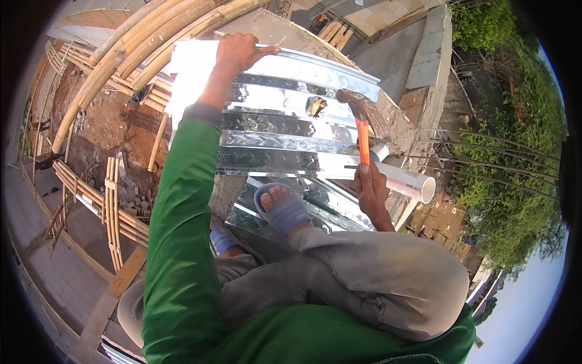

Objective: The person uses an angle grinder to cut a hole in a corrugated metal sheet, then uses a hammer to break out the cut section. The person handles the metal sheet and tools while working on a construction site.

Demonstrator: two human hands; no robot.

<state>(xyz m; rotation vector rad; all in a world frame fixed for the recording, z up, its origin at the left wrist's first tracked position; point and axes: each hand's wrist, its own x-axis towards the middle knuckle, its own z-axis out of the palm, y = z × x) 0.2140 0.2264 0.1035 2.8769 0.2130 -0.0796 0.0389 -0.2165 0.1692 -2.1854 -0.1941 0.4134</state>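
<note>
A shiny ribbed metal sheet (273, 124) lies across the picture in front of my feet. My left hand (238, 53) grips its far edge, fingers closed over it. A torn, jagged hole (315, 107) opens in the sheet, right of its middle. My right hand (368, 183) is closed round the orange handle of a hammer (363, 136). The hammer's dark, rusty head points away from me, over the right end of the sheet. A short dark tip sticks out beside the right fingers; I cannot make out what it is.
A white pipe (409, 184) pokes out beside my right hand. More metal sheeting (333, 209) lies under my sandalled foot (282, 206). Bamboo poles (148, 45) curve along the left above a lower, rubble-strewn ground (130, 136). Thin rods (494, 161) jut toward trees at right.
</note>
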